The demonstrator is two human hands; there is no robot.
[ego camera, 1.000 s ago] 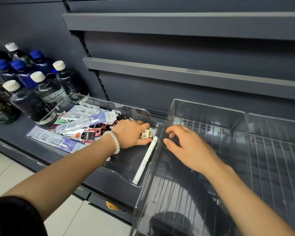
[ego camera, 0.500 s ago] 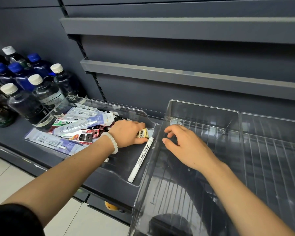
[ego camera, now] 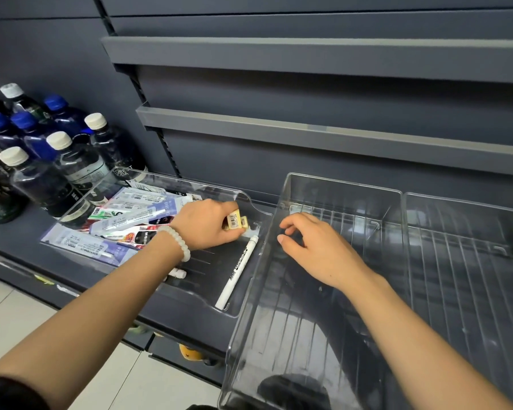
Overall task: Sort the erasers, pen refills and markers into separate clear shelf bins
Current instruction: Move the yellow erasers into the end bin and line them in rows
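My left hand (ego camera: 208, 224) reaches into the left clear bin (ego camera: 243, 303) and grips small yellow erasers (ego camera: 236, 221) with a barcode label. A white marker (ego camera: 237, 272) lies along that bin's right wall, just below the hand. Packets of pen refills (ego camera: 125, 213) are heaped at the bin's left end. A second marker's white cap (ego camera: 178, 273) shows under my left wrist. My right hand (ego camera: 317, 247) hovers inside the middle clear bin (ego camera: 279, 321), fingers loosely curled and holding nothing. That bin holds no stationery.
A third clear bin (ego camera: 462, 232) stands at the right on the wire shelf. Several bottles (ego camera: 57, 164) with white and blue caps crowd the shelf to the left. Grey shelf ledges (ego camera: 308, 134) jut out above. Tiled floor lies below the shelf.
My left hand has lifted and turned, bringing the yellow erasers up into view. The camera has shifted slightly. My right hand stays almost in place in the middle bin.
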